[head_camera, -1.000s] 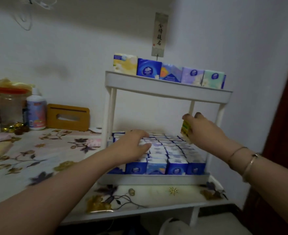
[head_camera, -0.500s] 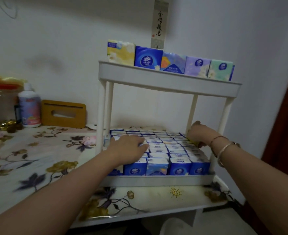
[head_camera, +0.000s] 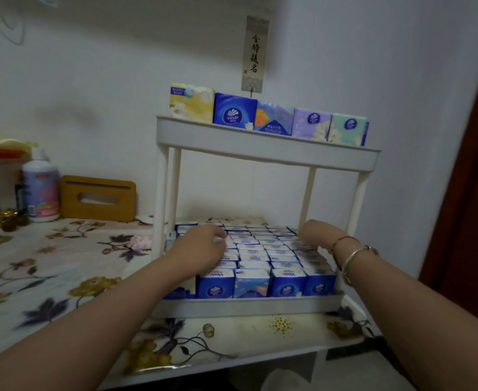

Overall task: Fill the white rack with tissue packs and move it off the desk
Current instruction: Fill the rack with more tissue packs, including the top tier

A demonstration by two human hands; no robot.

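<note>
While both hands lie on the lower-tier tissue packs [head_camera: 260, 259] | white rack [head_camera: 266, 153] directly ahead, long axis left-right | left hand [head_camera: 201, 252] loosely curled | right hand [head_camera: 315, 232] grip indiscernible, back-right corner.

Dim, bluish indoor light is falling from above; soft shadows are lying on the pale wall [head_camera: 97, 80]. Motion blur is softening everything; wide-angle distortion is bending the edges.

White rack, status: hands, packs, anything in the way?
Left hand and right hand resting on the lower-tier packs. White rack on the desk, five packs on top. Nothing blocking.
</note>
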